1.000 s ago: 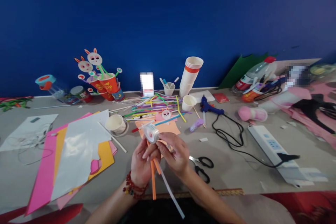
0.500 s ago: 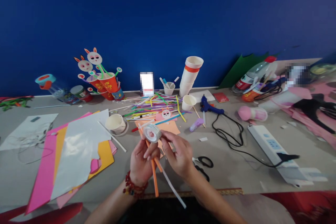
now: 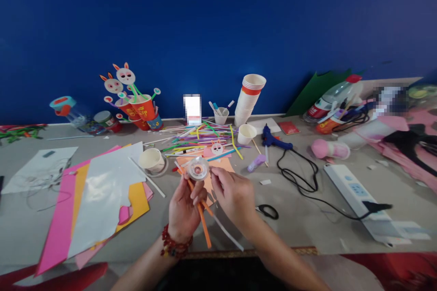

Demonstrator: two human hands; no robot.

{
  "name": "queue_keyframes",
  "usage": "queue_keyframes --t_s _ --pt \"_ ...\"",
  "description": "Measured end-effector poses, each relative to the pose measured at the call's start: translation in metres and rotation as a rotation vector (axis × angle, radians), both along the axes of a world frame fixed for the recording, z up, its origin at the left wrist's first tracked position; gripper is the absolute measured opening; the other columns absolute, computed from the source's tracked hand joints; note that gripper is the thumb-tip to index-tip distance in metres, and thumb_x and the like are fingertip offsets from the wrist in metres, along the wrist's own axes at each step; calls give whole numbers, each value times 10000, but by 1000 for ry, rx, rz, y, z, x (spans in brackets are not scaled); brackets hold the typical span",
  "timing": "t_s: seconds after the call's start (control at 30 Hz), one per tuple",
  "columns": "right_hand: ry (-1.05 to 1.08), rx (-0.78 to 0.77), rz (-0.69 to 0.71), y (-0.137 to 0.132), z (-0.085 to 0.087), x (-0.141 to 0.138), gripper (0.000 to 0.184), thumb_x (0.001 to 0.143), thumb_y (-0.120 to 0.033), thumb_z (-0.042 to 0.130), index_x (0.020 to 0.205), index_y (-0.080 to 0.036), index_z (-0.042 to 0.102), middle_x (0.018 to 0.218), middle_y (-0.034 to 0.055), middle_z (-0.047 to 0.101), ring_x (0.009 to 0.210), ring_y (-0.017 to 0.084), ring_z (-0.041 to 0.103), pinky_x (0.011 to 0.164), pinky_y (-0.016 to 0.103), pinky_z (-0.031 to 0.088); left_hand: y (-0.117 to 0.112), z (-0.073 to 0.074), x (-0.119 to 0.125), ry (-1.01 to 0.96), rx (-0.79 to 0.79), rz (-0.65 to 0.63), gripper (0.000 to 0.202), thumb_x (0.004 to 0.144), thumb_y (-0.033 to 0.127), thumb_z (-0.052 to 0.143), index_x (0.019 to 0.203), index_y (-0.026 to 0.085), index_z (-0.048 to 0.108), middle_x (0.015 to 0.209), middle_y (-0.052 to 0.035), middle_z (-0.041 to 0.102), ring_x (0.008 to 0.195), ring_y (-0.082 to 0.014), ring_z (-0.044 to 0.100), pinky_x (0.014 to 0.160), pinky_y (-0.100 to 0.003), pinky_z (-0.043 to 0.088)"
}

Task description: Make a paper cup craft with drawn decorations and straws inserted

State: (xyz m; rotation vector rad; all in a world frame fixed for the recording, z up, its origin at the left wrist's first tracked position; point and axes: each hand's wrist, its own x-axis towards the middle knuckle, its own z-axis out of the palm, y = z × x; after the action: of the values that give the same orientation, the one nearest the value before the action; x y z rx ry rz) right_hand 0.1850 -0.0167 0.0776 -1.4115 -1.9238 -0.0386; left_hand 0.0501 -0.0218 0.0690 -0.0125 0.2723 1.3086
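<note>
My left hand (image 3: 186, 207) is closed around orange straws (image 3: 204, 227), which stick out below its fingers, and it also holds up a roll of clear tape (image 3: 198, 169). A thin white straw (image 3: 229, 235) slants down to the right beneath the hands. At the right edge of the roll, my right hand (image 3: 235, 193) is closed in a pinch on the tape; the tape's loose end is too clear to make out. Behind the hands lies an orange paper sheet (image 3: 225, 167). Black-handled scissors (image 3: 269, 212) lie partly hidden by my right hand.
Coloured straws (image 3: 191, 138) are piled behind. Around them stand paper cups (image 3: 152, 160), a tilted cup stack (image 3: 248, 100) and rabbit-faced cups (image 3: 141, 107). Coloured sheets (image 3: 105, 200) lie left. A glue gun (image 3: 276, 141) and power strip (image 3: 355, 191) are right.
The roll has turned and risen slightly in my left hand. My right hand has shifted a little right and covers more of the scissors. The orange straws' lower ends have swung right.
</note>
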Motion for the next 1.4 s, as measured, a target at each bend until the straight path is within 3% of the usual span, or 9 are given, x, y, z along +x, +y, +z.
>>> queue_keyframes --t_s 0.27,0.43,0.6,0.7,0.87,1.2,1.3,1.4 --pt "-87 12 -2 5 6 0 112 859 -123 544 840 -192 630 629 6 683 556 147 604 559 273 319 2 2 0 22 10 23 213 984 168 388 847 158 551 747 18 512 479 -46 413 444 -164 396" --pt "-97 59 31 12 6 1 132 791 -114 551 689 -198 561 576 -5 596 557 145 536 565 274 306 3 -1 -1 -10 -66 -1 318 1016 204 285 835 150 541 721 14 497 458 -43 404 432 -165 383" --pt "-27 90 211 11 2 3 155 762 -94 535 652 -201 515 582 -2 553 572 150 485 567 275 321 7 0 -4 -92 -163 -67 433 1032 281 202 789 156 537 570 44 374 431 -58 392 430 -158 373" --pt "41 52 321 8 1 6 159 781 -83 517 677 -203 511 587 -6 545 571 146 469 568 266 335 10 5 -6 -150 -189 -63 452 1035 293 187 790 152 541 571 39 384 434 -52 407 415 -139 354" --pt "131 -29 346 6 -1 13 124 806 -85 501 787 -203 536 658 12 587 627 162 520 611 270 382 13 10 -7 -205 -220 -94 455 1035 310 198 797 145 549 585 29 415 440 -49 439 402 -137 356" --pt "219 -197 357 8 -2 18 86 897 -167 502 826 -207 530 714 15 595 654 156 542 614 269 387 3 5 -10 -291 -222 -147 374 1035 274 236 885 124 545 663 8 457 534 -43 520 471 -109 417" --pt "302 -232 397 9 2 22 80 895 -171 504 833 -208 539 752 22 591 701 165 541 654 283 402 1 3 -11 -262 -189 -148 320 1027 228 282 883 121 548 670 13 455 540 -36 517 473 -99 408" --pt "497 -331 421 12 5 28 95 909 -195 498 826 -205 542 772 15 568 718 158 536 666 277 418 1 -2 -11 -78 -117 -194 223 992 176 385 873 115 564 728 -1 488 541 -35 494 452 -109 382"
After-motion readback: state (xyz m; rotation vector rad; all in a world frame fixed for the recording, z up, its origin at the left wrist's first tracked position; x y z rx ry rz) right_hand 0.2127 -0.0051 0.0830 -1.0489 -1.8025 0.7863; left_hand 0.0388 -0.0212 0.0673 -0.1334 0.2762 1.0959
